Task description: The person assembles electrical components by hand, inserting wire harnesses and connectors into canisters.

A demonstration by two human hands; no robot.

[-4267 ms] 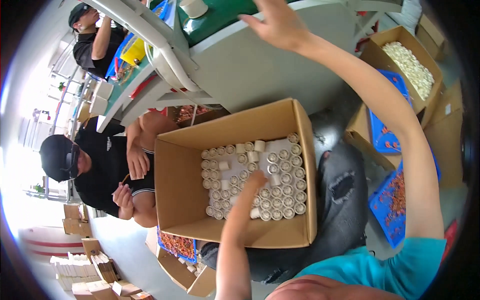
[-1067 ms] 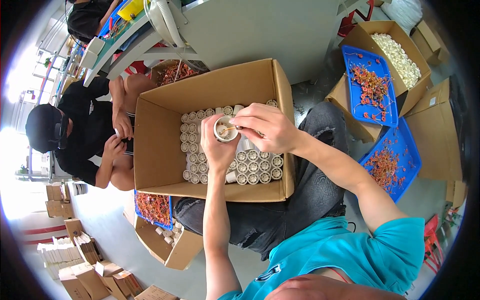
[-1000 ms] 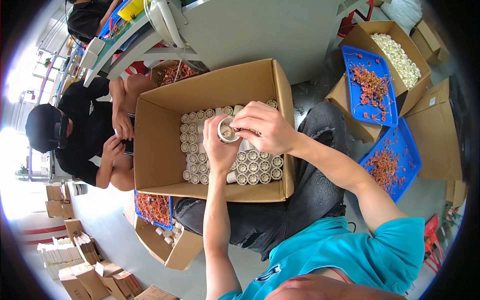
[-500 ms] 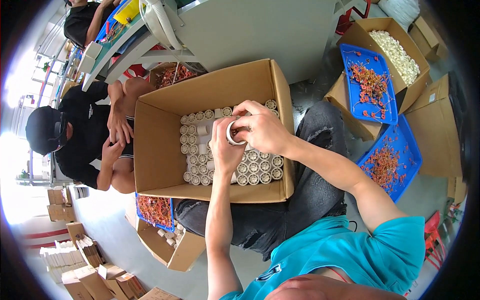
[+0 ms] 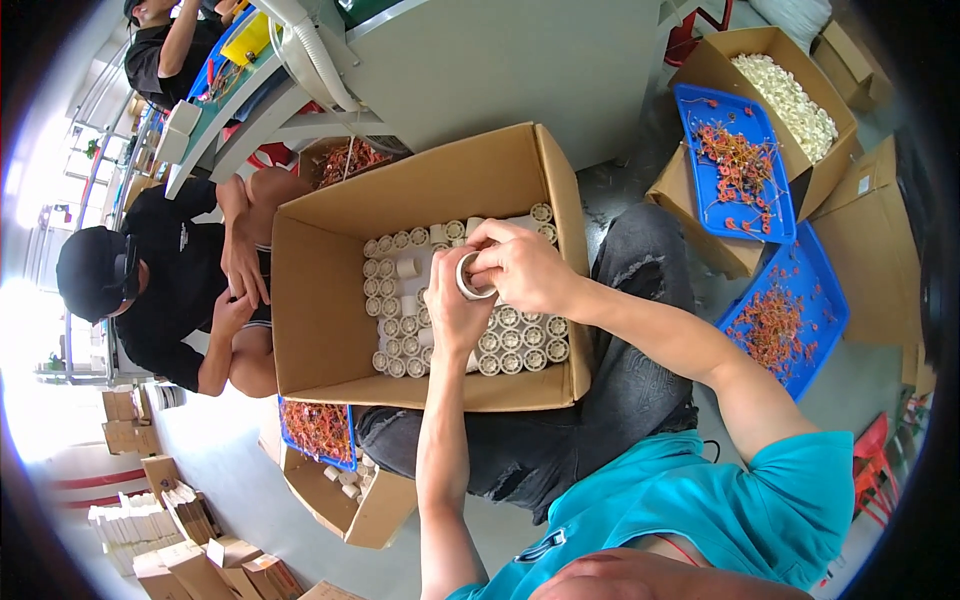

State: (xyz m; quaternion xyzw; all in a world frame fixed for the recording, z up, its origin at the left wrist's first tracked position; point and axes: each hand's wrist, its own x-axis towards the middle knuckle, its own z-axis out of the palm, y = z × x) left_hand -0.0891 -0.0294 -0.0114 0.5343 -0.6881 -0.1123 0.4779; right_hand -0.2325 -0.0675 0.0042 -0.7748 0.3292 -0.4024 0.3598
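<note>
- My left hand (image 5: 452, 312) and my right hand (image 5: 520, 268) meet above the open cardboard box (image 5: 330, 300) that rests on my lap, and both are closed around one small white ring-shaped cap (image 5: 466, 276).
- The cap is in the air over the middle of the box. I see only its round rim and a part of the opening; my right fingers (image 5: 490, 240) cover the rest.
- What my right fingertips do inside the cap, I cannot tell, because they hide it.
- On the bottom of the box stand rows of the same white caps (image 5: 510, 345), close together. My hands and left forearm hide some of them, so the rows look broken.
- To the left of the box sits a person in black clothes (image 5: 170, 290) with a cap on the head, hands together; what they hold is too small to see.
- To the right of the box lie two blue trays (image 5: 740, 170) with small orange-red parts, too fine to make out.
- Behind the upper tray is another carton with white pieces (image 5: 790, 95).
</note>
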